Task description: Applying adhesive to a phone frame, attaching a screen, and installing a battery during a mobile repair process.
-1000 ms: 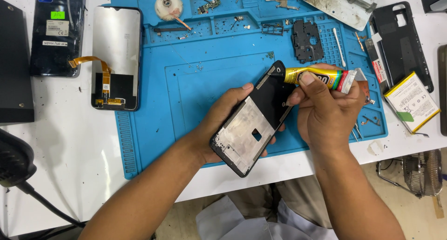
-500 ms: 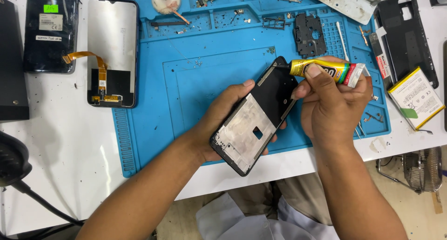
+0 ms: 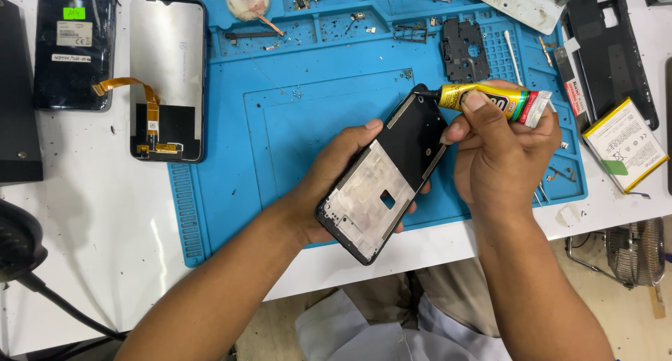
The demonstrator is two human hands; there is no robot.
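A white tabletop (image 3: pixel 105 214) carries a blue work mat (image 3: pixel 231 158) that fills the middle of the scene. At the far left of the mat lies a phone screen (image 3: pixel 168 60) with an orange ribbon cable. A battery (image 3: pixel 625 145) rests on the right, beside a black back cover (image 3: pixel 607 49). Over the near middle of the mat, the left hand (image 3: pixel 336 175) is clamped around a phone frame (image 3: pixel 385 179), held tilted. The right hand (image 3: pixel 500 147) is closed around a yellow glue tube (image 3: pixel 490 98), its black tip touching the frame's far corner.
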